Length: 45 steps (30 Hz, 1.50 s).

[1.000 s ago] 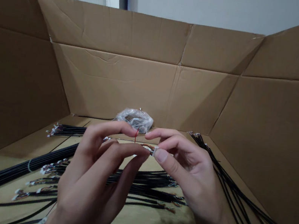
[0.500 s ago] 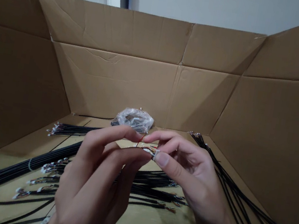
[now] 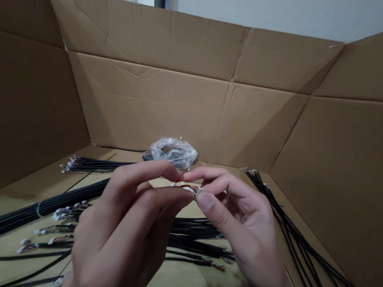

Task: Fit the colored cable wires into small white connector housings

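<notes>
Raised over the middle of the cardboard surface, my two hands meet at the end of a cable. My left hand (image 3: 129,226) pinches thin coloured wires (image 3: 187,187), with a red wire (image 3: 180,177) standing up by its index fingertip. Between the thumb and fingers of my right hand (image 3: 241,215) is a small white connector (image 3: 199,191), into which the wires run. The right index fingertip lies beside the red wire; whether it touches it I cannot tell. My left fingers hide the rest of the held cable.
Black cables with white connectors (image 3: 65,213) lie under and left of my hands. A tied black bundle (image 3: 17,217) runs along the left, more cables (image 3: 302,250) along the right. A clear plastic bag (image 3: 173,152) sits against the back cardboard wall (image 3: 146,106).
Both hands keep nearly the same hold on the wires and connector. The connector has shifted slightly up and left, and the red wire now leans a little more between the index fingertips.
</notes>
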### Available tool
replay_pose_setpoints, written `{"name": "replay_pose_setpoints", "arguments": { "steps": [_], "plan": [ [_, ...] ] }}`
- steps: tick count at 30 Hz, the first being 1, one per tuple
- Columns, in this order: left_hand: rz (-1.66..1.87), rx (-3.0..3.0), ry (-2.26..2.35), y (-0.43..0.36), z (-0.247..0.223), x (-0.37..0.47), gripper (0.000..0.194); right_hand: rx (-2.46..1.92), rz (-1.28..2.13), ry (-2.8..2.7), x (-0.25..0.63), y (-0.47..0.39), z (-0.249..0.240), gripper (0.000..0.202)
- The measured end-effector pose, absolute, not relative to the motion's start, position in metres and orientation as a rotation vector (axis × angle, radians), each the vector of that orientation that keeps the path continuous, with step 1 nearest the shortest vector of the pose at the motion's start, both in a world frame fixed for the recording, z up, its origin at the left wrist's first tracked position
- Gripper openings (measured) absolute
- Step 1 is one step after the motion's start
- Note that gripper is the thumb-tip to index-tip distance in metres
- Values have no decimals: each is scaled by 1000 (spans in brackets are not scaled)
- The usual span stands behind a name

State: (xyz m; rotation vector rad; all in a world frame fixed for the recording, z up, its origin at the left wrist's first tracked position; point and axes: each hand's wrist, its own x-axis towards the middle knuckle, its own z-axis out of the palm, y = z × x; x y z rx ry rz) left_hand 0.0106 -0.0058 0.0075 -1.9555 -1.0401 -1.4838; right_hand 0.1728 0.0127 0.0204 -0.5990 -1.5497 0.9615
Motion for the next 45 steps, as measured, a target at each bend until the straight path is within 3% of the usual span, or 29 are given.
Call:
{"name": "replay_pose_setpoints", "arguments": {
  "steps": [7,15,19,25,32,38,45],
  "plan": [
    [-1575,-2090,-1048,0,14,5,18,-622,960,-1558,174,18,22,15],
    [-2128,-2211,-1145,1,11,8,34,-604,892,-1580,172,17,15,6],
    [-2319,-2178,-1238,-4,16,14,30,-564,802,-1617,171,21,13,7],
    [-2432,-2061,-1288,-3,22,13,28,-639,736,-1690,162,22,10,7],
    [-2525,-2183,-1346,4,23,6,26,-608,902,-1671,166,22,12,3],
    [-2484,-2439,-1406,6,23,2,25,-624,881,-1604,170,22,16,12],
    [-2007,-2299,-1241,8,12,6,29,-626,999,-1536,170,22,16,19]
  ]
}}
